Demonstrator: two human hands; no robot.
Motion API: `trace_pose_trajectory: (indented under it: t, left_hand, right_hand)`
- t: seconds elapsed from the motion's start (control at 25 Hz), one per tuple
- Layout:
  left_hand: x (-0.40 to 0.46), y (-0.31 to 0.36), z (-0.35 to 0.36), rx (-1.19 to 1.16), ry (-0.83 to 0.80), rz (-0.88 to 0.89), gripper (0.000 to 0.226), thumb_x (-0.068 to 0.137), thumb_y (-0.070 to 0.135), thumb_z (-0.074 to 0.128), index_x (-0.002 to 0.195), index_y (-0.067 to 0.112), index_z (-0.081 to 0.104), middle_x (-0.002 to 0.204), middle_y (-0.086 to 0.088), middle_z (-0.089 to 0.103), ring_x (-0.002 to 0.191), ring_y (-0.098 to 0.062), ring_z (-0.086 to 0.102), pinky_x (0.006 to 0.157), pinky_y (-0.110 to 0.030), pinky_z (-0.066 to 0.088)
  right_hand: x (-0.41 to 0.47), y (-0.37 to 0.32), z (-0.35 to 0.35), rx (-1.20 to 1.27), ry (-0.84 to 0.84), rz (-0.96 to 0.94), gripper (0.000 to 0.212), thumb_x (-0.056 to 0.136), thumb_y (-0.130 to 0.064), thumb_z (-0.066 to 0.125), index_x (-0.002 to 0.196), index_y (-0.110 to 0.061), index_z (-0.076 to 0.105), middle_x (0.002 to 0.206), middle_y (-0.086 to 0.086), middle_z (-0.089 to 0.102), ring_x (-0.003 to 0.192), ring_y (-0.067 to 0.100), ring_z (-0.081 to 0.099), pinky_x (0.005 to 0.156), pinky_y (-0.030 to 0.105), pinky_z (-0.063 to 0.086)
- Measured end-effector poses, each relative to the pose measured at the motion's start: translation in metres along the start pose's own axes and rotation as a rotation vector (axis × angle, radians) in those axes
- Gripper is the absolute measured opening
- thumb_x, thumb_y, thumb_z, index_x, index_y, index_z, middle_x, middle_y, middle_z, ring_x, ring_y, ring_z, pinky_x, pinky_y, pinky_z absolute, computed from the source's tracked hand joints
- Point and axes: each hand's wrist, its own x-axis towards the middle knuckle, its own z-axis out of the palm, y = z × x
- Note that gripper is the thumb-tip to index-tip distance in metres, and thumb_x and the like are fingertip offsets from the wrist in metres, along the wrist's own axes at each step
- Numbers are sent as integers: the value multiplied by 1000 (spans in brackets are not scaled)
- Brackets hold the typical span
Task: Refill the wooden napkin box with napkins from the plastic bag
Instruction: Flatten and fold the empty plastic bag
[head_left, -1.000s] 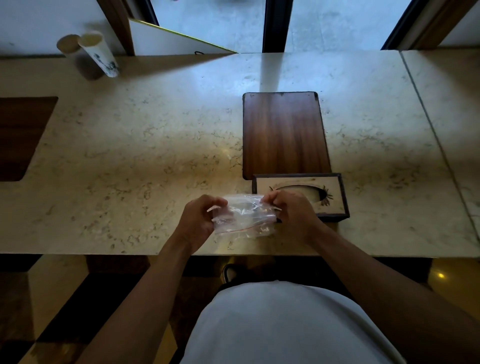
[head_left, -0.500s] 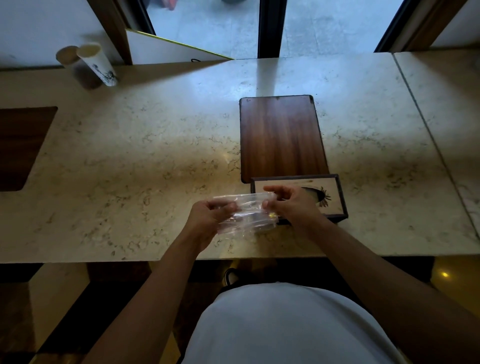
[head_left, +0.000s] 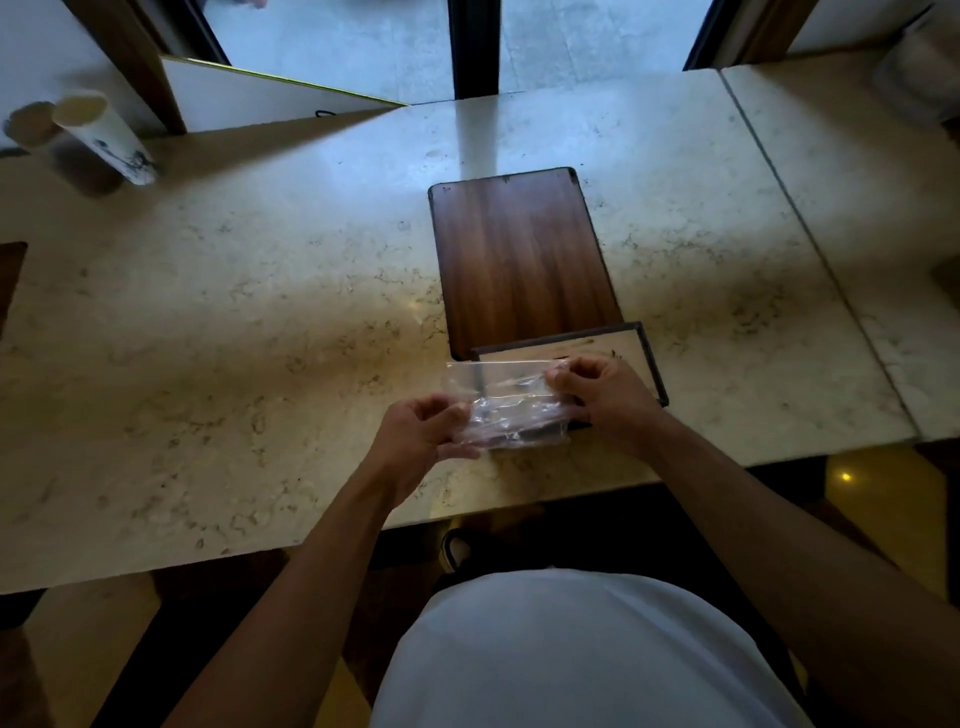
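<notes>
Two hands are working one clear plastic bag (head_left: 506, 402) just above the near edge of the marble counter (head_left: 234, 322). The left hand (head_left: 421, 434) is pinching the bag's left end between thumb and curled fingers; the right hand (head_left: 605, 395) is pinching the right end, near the upper corner. The film is stretching flat between them. Contents: the bag is looking nearly see-through, with a faint reddish tint low down; whether napkins are inside I cannot tell.

The wooden napkin box (head_left: 631, 345) is sitting directly behind the bag, partly hidden by it and by the right hand, touching the near end of a dark wooden board (head_left: 519, 260). Its pale top panel is showing; no napkin is visible in or on it.

Progress estimate: early. The bag is apparently being opened or pulled apart; no napkin is out yet. Remaining, by my judgement: open the bag, extract the napkins, load them into the box.
</notes>
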Motion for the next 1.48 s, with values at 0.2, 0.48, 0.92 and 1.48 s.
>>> trace_pose_trajectory:
  t: [0.2, 0.48, 0.92, 1.48]
  left_hand:
    - [27, -1, 36, 73, -95, -29, 7, 89, 9, 73, 92, 7, 79, 103, -10, 78, 93, -35, 76, 70, -40, 64]
    - [46, 8, 130, 284, -196, -67, 7, 86, 22, 74, 90, 21, 80, 100, -2, 78, 96, -30, 76, 77, -41, 63]
    - [70, -62, 376, 617, -396, -69, 12, 95, 10, 66, 103, 2, 70, 93, -18, 72, 78, -27, 71, 64, -37, 63]
    - [137, -295, 533, 1323, -572, -125, 12, 89, 9, 69, 81, 16, 74, 82, -13, 76, 76, -31, 74, 78, -46, 64]
  right_hand:
    - [-29, 20, -33, 117, 138, 34, 56, 72, -63, 80, 103, -16, 79, 101, 8, 80, 91, 26, 78, 76, 40, 64]
    - [-80, 50, -104, 389, 251, -5, 48, 67, -39, 88, 97, -5, 75, 87, 11, 77, 78, 28, 73, 70, 40, 62]
    - [-172, 147, -283, 641, 604, -12, 12, 87, -1, 74, 95, -8, 70, 74, 1, 70, 62, 14, 64, 58, 23, 57]
    - [-217, 377, -353, 822, 1046, 440, 14, 99, -15, 65, 109, -6, 67, 92, 7, 69, 79, 17, 71, 72, 30, 56]
